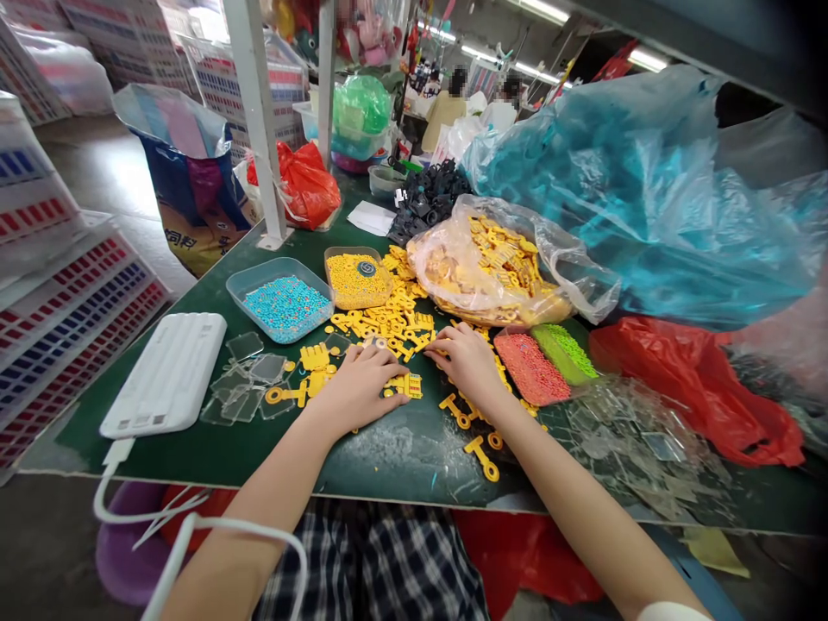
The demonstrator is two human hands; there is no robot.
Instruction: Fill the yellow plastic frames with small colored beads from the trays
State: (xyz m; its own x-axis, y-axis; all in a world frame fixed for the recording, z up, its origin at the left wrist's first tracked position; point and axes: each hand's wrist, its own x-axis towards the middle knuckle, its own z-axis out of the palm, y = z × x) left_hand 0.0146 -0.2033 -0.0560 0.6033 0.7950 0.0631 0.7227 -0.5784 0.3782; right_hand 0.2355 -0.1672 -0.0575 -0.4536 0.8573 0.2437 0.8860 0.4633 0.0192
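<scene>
My left hand rests on the green table, its thumb and fingers around a small yellow piece with coloured beads in it. Beside the pile of yellow plastic parts, my right hand has its fingertips pressed together; what they hold, if anything, is too small to name. Yellow T-shaped parts with rings lie below the right hand. Clear square plates are scattered left of the left hand. Small trays hold blue beads, yellow beads, red beads and green beads.
A white power bank with a cable lies at the left. Behind the pile sit an open bag of yellow parts and black parts. Red plastic and more clear pieces are at right. People work in the background.
</scene>
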